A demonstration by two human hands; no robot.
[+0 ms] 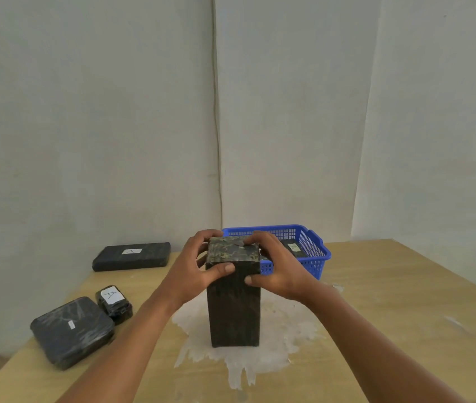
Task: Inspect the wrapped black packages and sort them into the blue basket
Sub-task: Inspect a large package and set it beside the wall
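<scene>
A tall black wrapped package (233, 309) stands upright on the table's middle. My left hand (193, 269) grips its upper left side, thumb on the front face and fingers over the top. My right hand (277, 266) grips the upper right side the same way. Behind it sits the blue basket (316, 251), holding one black package with a white label (293, 247). On the left lie a long flat package (132, 256), a small labelled package (114, 303) and a wide rounded package (71, 331).
The wooden table (390, 315) has a white patch of worn paint (239, 365) under the tall package. Its left edge runs close to the rounded package. Pale walls stand close behind the basket.
</scene>
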